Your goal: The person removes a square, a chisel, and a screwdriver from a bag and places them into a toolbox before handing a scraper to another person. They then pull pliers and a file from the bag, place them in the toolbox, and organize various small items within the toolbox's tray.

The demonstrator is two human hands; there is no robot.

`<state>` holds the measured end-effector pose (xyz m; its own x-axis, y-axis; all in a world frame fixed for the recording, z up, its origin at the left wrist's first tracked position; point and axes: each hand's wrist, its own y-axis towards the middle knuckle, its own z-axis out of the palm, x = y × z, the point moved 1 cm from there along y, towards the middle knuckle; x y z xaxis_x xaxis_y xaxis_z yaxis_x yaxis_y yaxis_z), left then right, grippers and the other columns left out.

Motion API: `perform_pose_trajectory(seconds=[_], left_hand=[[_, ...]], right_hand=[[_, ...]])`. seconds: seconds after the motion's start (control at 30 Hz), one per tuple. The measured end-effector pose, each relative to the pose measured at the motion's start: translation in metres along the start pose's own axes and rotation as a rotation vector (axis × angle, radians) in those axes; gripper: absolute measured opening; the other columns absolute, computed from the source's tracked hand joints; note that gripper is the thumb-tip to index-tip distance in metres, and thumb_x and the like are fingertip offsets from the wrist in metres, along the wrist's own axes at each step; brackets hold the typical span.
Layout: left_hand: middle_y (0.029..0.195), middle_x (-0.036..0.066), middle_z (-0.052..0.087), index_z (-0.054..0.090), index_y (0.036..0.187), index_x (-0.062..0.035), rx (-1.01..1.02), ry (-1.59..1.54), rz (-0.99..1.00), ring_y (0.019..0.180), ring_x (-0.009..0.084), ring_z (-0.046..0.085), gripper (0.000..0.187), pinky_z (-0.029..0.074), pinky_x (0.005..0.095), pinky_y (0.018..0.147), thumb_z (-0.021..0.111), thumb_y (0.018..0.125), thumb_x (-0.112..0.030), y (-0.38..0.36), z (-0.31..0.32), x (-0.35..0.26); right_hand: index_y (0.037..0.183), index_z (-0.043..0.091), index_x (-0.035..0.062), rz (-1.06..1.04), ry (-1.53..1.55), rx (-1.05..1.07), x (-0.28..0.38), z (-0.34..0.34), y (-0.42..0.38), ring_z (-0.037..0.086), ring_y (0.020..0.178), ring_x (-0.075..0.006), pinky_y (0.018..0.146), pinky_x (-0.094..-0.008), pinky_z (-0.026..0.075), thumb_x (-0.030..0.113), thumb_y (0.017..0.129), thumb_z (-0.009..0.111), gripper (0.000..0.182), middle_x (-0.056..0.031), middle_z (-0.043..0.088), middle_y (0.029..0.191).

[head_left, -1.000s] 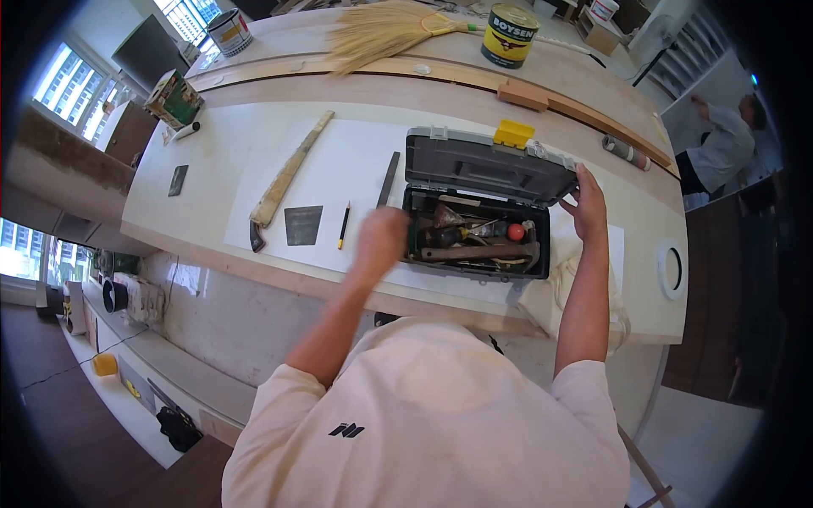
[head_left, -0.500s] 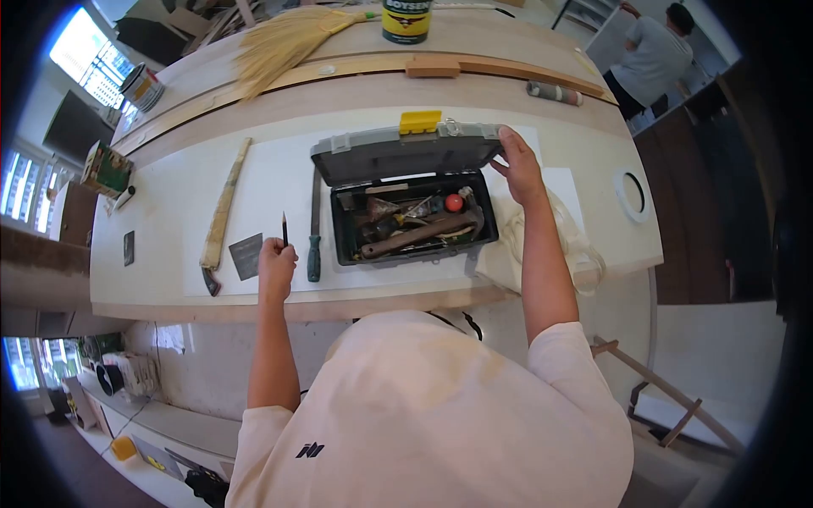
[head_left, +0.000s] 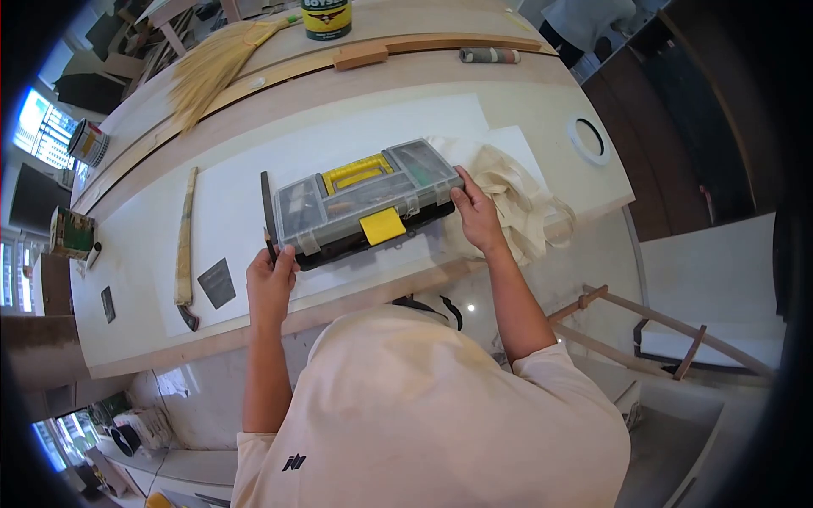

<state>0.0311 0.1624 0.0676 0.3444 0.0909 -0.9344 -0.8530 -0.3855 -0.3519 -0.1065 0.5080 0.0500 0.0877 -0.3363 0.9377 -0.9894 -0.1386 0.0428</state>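
The toolbox (head_left: 373,193) has its clear-topped lid down, with a yellow handle (head_left: 358,172) on top and a yellow latch (head_left: 383,226) at the front. My left hand (head_left: 269,284) pinches a dark pencil (head_left: 270,245) pointing up, its fingers against the box's left front corner. At the other end, my right hand (head_left: 480,220) grips the box's right edge, thumb on the front. A flat dark metal blade (head_left: 267,203) lies left of the box; its green handle is hidden. Beside my right hand is a cream cloth bag (head_left: 512,199).
A long wrapped tool (head_left: 185,245) with a dark handle and a grey square sheet (head_left: 217,284) lie to the left. Toward the back are a straw broom (head_left: 216,72), a paint can (head_left: 327,19), a wood block (head_left: 360,57) and a roller (head_left: 489,56). Another person (head_left: 584,21) stands far right.
The toolbox lid has come down over the tools, and the box now sits tilted in view. My left hand, still with the pencil, has moved to its left corner. The camera view has shifted.
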Motion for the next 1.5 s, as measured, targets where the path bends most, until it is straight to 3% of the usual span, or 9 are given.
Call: perform_pose_trajectory(seconds=[0.13,0.23,0.33,0.43,0.53,0.73,0.93,1.23,1.5], left_hand=[[0.064,0.002,0.055,0.061,0.088,0.0014,-0.078,0.319,0.051,0.052,0.0072,0.045,0.029,0.036,0.0253,0.049,0.066,0.092,-0.027,-0.008,0.006,0.011],[0.061,0.003,0.054,0.063,0.094,0.0057,-0.144,0.416,0.143,0.055,0.0102,0.046,0.034,0.037,0.0288,0.051,0.068,0.090,-0.027,-0.007,0.009,0.032],[0.061,0.007,0.057,0.064,0.096,0.0060,-0.199,0.514,0.221,0.054,0.0128,0.049,0.036,0.041,0.0316,0.053,0.069,0.089,-0.029,0.000,0.007,0.050],[0.061,0.006,0.056,0.063,0.089,0.0049,-0.157,0.521,0.225,0.053,0.0122,0.047,0.034,0.040,0.0312,0.051,0.069,0.089,-0.029,0.004,0.005,0.053],[0.063,0.002,0.055,0.061,0.083,-0.0002,-0.106,0.398,0.124,0.053,0.0077,0.043,0.029,0.034,0.0260,0.048,0.066,0.092,-0.028,-0.001,0.007,0.045],[0.076,0.011,0.063,0.056,0.095,-0.0015,-0.090,-0.256,-0.131,0.045,0.0057,0.041,0.033,0.032,0.0225,0.041,0.069,0.091,-0.032,-0.009,0.019,0.059],[0.095,0.019,0.063,0.048,0.101,-0.0023,-0.102,-0.604,-0.231,0.041,0.0054,0.035,0.037,0.026,0.0214,0.037,0.070,0.090,-0.030,-0.012,0.041,0.073],[0.086,0.017,0.060,0.045,0.092,-0.0060,-0.131,-0.564,-0.222,0.041,0.0045,0.034,0.036,0.027,0.0208,0.037,0.071,0.090,-0.032,-0.010,0.049,0.063],[0.082,0.015,0.061,0.049,0.102,-0.0017,-0.203,-0.549,-0.128,0.040,0.0045,0.035,0.035,0.027,0.0199,0.037,0.068,0.092,-0.029,-0.024,0.044,0.034]], right_hand=[[0.144,0.041,0.0042,0.121,-0.050,0.044,-0.030,0.002,-0.012,0.056,0.111,-0.0162,0.098,-0.0265,0.041,0.027,0.098,0.057,0.053,-0.0140,0.062,0.125],[0.143,0.040,0.0015,-0.050,-0.183,0.032,-0.061,0.006,-0.017,0.060,0.106,-0.0179,0.094,-0.0279,0.044,0.026,0.097,0.058,0.056,-0.0162,0.063,0.123],[0.138,0.045,-0.0028,0.149,0.153,-0.026,-0.053,0.014,-0.021,0.063,0.098,-0.0167,0.087,-0.0276,0.047,0.028,0.095,0.060,0.055,-0.0157,0.066,0.114],[0.133,0.050,-0.0053,0.222,0.044,-0.093,-0.061,0.020,-0.014,0.064,0.086,-0.0152,0.079,-0.0272,0.049,0.029,0.094,0.063,0.054,-0.0116,0.068,0.100],[0.125,0.058,-0.0056,0.158,-0.044,-0.170,-0.052,0.023,-0.015,0.061,0.076,-0.0126,0.069,-0.0262,0.049,0.031,0.093,0.064,0.049,-0.0064,0.066,0.089],[0.098,0.062,0.0005,0.488,0.444,-0.224,-0.048,0.026,-0.011,0.060,0.071,-0.0125,0.059,-0.0271,0.051,0.032,0.089,0.070,0.033,-0.0054,0.062,0.083],[0.100,0.051,0.0027,0.665,0.638,-0.260,-0.041,0.037,-0.023,0.061,0.073,-0.0167,0.061,-0.0312,0.056,0.035,0.084,0.076,0.043,-0.0059,0.058,0.087],[0.110,0.040,0.0012,0.572,0.587,-0.263,-0.048,0.043,-0.022,0.059,0.067,-0.0173,0.055,-0.0312,0.053,0.038,0.082,0.077,0.059,-0.0105,0.057,0.086],[0.106,0.044,0.0000,0.277,0.310,-0.326,-0.008,0.039,-0.023,0.052,0.053,-0.0097,0.047,-0.0245,0.044,0.025,0.089,0.071,0.040,-0.0039,0.055,0.073]])
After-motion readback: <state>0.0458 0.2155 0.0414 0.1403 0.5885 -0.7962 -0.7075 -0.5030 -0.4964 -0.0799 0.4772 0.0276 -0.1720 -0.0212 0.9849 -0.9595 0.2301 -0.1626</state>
